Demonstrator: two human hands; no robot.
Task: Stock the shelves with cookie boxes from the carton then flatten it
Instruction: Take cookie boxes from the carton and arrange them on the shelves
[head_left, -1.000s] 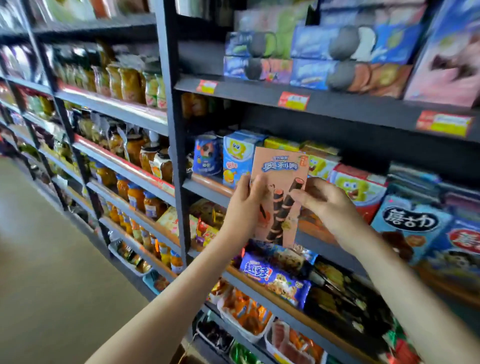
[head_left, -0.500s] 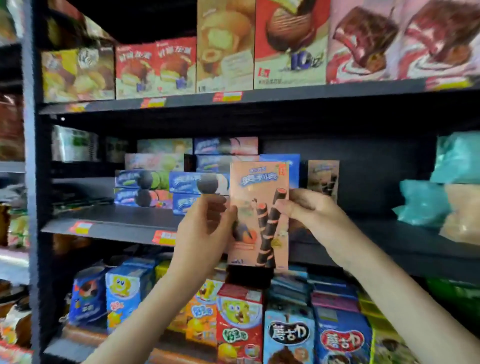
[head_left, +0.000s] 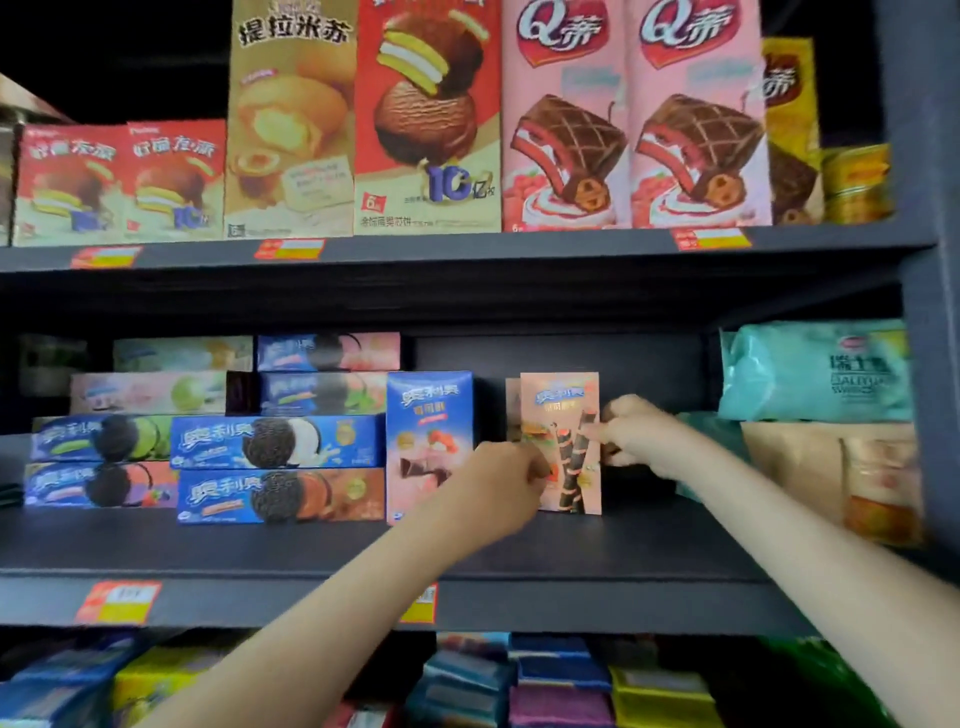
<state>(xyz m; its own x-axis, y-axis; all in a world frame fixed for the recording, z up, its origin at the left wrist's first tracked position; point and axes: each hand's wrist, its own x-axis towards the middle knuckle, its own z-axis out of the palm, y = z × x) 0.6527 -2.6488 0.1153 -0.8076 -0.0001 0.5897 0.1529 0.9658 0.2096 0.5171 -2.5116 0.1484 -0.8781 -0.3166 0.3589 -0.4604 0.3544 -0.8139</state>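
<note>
Head view. At frame centre: peach cardboard cookie box printed with chocolate wafer rolls (head_left: 569, 447), upright, base down on the dark grey metal shelf (head_left: 311, 545), well back from the front edge. Gripped at both side edges: left hand (head_left: 498, 488) curled against the left edge, right hand (head_left: 639, 436) pinching the right edge with fingers (head_left: 597, 432), evidently to square the face to the aisle. Set just before a matching box (head_left: 513, 410), right of a blue-and-pink cardboard box (head_left: 429, 441), apart from it. No carton in view; flattening judged outstanding.
</note>
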